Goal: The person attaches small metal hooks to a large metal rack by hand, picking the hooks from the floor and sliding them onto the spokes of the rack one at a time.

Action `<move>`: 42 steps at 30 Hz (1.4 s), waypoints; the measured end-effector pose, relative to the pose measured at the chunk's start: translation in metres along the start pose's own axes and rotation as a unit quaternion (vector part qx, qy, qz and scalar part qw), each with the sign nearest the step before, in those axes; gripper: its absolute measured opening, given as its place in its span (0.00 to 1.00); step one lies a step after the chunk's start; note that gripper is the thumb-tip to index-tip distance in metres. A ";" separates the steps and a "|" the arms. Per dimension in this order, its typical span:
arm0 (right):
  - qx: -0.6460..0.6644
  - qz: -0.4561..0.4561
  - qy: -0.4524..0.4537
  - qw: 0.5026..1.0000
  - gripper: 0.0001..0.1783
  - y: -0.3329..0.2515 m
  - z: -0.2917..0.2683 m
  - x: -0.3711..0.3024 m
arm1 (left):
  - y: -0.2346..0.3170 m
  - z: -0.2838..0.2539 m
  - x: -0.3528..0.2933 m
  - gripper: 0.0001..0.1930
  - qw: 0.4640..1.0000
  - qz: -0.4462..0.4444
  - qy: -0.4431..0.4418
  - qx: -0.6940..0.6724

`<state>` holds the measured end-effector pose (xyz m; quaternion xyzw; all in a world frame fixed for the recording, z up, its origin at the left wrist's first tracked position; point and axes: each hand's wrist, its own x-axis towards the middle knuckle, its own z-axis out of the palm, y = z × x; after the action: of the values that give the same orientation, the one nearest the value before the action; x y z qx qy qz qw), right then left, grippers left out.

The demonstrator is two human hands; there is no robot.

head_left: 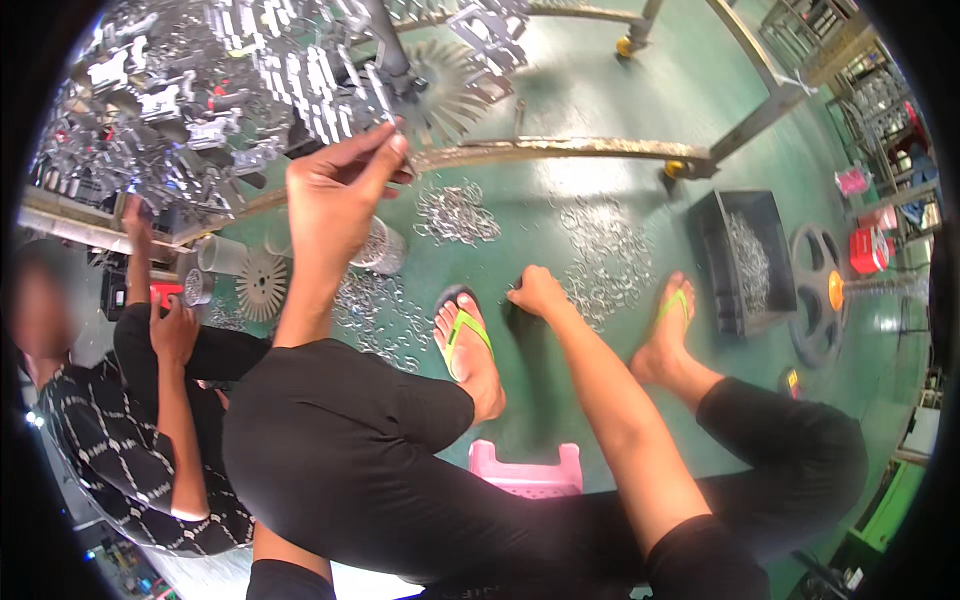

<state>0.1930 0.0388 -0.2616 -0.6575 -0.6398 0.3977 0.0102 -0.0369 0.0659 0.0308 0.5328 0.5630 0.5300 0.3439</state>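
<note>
at the tips of the left hand (340, 200), a slim silvery piece (380, 92) stood beside the hanging metal parts (310, 95); thumb and forefinger were together, apparently clamped on its lower end. it looked light, stiff and probably slick, best pinched near an end. the right hand (540, 292) hung low, fingers curled, though whether they held anything could not be told. loose metal bits (457, 212) lay on the green floor (555, 410), a black bin (712, 265) farther right.

Wearer's hands (335, 205): 2
Green-strapped sandals (466, 325): 2
Pink stool (525, 478): 1
Black crate (712, 255): 1
Yellow casters (625, 46): 2
Metal pieces (458, 213): uncountable
</note>
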 end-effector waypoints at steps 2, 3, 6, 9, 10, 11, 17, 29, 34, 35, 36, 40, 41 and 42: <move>0.000 -0.024 0.073 0.997 0.20 0.020 -0.001 0.005 | 0.006 -0.006 -0.001 0.12 1.000 0.010 0.002 0.022; -0.011 -0.034 0.172 0.984 0.21 0.037 -0.005 0.006 | 0.007 -0.005 -0.002 0.13 1.000 0.013 0.006 0.019; -0.042 0.026 0.286 0.957 0.24 0.071 -0.024 0.001 | 0.002 -0.005 0.000 0.13 1.000 0.014 0.008 0.022; -0.037 0.005 0.220 0.975 0.21 0.074 -0.042 -0.006 | -0.002 -0.005 0.003 0.13 1.000 0.009 0.010 0.028; -0.023 -0.019 0.202 0.979 0.21 0.072 -0.047 -0.005 | 0.001 -0.007 0.002 0.13 0.999 0.009 0.014 0.033; -0.004 -0.021 0.242 0.970 0.19 0.080 -0.047 0.002 | 0.003 -0.003 0.002 0.13 0.999 0.009 0.012 0.030; 0.023 0.047 0.239 0.970 0.14 0.087 -0.064 0.042 | 0.002 0.003 0.005 0.14 0.999 0.015 0.017 0.033; 0.074 0.038 0.261 0.962 0.17 0.023 -0.092 0.051 | 0.001 0.002 -0.003 0.10 0.998 -0.008 -0.016 -0.061; 0.371 -0.202 0.212 0.881 0.11 -0.090 -0.157 -0.015 | -0.004 -0.006 -0.004 0.09 0.994 -0.013 -0.073 -0.085; 0.385 -0.252 0.206 0.864 0.08 -0.113 -0.175 -0.033 | -0.002 -0.008 -0.002 0.09 0.993 -0.017 -0.088 -0.078; 0.398 -0.302 0.194 0.844 0.05 -0.134 -0.188 -0.048 | -0.004 -0.008 -0.002 0.09 0.993 0.008 -0.092 -0.070; 0.348 -0.496 0.224 0.763 0.06 -0.194 -0.242 -0.097 | -0.002 -0.014 -0.004 0.09 0.992 0.037 -0.113 -0.031; 0.330 -0.529 0.227 0.748 0.07 -0.203 -0.253 -0.102 | -0.004 -0.015 -0.005 0.09 0.991 0.038 -0.122 -0.033; 0.312 -0.562 0.230 0.731 0.09 -0.213 -0.261 -0.107 | -0.004 -0.016 -0.005 0.09 0.990 0.039 -0.130 -0.034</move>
<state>0.1700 0.1160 0.0828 -0.2094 -0.7105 0.3339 0.5830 -0.0525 0.0579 0.0289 0.6062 0.4743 0.4883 0.4112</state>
